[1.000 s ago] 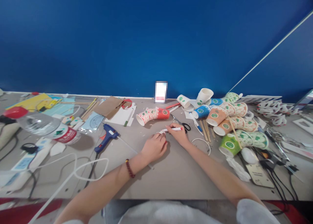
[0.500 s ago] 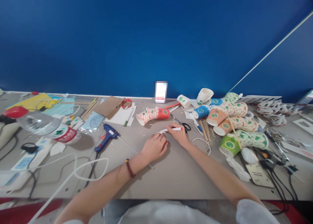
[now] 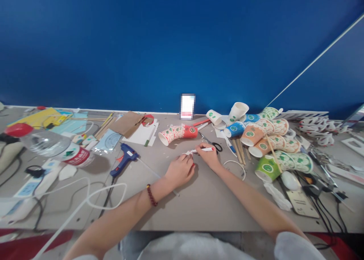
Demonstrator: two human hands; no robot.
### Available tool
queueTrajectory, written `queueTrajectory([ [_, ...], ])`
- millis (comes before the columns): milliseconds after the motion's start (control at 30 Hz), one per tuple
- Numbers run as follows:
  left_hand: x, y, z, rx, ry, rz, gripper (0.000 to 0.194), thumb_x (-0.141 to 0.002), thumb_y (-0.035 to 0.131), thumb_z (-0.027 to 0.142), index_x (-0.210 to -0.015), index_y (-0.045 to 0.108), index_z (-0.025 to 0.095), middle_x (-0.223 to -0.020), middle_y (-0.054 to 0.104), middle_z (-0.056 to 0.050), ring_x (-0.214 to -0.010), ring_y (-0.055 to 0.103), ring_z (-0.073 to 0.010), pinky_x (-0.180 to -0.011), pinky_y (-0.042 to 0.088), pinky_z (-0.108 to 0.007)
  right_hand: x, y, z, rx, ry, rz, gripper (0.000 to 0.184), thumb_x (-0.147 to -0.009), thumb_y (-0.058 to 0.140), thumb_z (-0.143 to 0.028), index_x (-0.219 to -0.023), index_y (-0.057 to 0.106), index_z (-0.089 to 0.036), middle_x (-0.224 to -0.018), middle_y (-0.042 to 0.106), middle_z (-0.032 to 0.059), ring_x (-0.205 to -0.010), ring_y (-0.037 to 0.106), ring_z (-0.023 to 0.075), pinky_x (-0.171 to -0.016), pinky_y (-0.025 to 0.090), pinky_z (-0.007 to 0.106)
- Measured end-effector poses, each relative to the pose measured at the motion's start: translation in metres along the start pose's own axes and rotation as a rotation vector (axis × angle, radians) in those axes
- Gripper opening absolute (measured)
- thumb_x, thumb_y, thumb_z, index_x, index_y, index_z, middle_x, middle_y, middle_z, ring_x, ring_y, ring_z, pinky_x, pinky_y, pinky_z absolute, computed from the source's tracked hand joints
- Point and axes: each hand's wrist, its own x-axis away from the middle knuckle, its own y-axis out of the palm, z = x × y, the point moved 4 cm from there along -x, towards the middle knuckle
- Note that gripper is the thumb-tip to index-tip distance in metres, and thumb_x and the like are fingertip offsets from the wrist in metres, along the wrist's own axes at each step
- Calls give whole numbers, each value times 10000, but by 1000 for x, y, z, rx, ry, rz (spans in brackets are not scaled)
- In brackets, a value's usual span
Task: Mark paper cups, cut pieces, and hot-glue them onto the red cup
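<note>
Right hand [image 3: 209, 156] grips a white pen [image 3: 205, 149], tip at a small white piece [image 3: 188, 153] under the left hand [image 3: 179, 171], whose bent fingers may or may not pinch it. Bare table [image 3: 199, 210] reaches the near edge; scissors [image 3: 217, 148] lie right, glue gun [image 3: 124, 160] left.

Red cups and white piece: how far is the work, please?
The red cups already look nested in a row. In hand: the right hand holds the pen at the white piece under the left hand. Probably left: finishing this piece, which lies apart from the cups.
</note>
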Motion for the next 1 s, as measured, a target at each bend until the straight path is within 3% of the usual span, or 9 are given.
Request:
queueTrajectory([
  [500, 0, -4, 3, 1, -3, -14, 315, -939, 341, 251, -1136, 534, 97, -1116, 638, -148, -1006, 570, -268, -797, 484, -397, 1, -2, -3, -9, 16, 21, 273, -696, 528, -369, -499, 516, -181, -480, 530, -10, -497, 465, 131, -534, 373, 261],
  [1000, 1, 2, 1, -47, 27, 62, 323, -917, 387, 265, -1136, 565, 109, -1115, 653, -137, -978, 588, -245, -771, 493, -375, -1, -5, 9, -85, 34, 100, 260, -741, 520, -351, -535, 497, -193, -460, 518, -26, -461, 452, 119, -496, 375, 242],
])
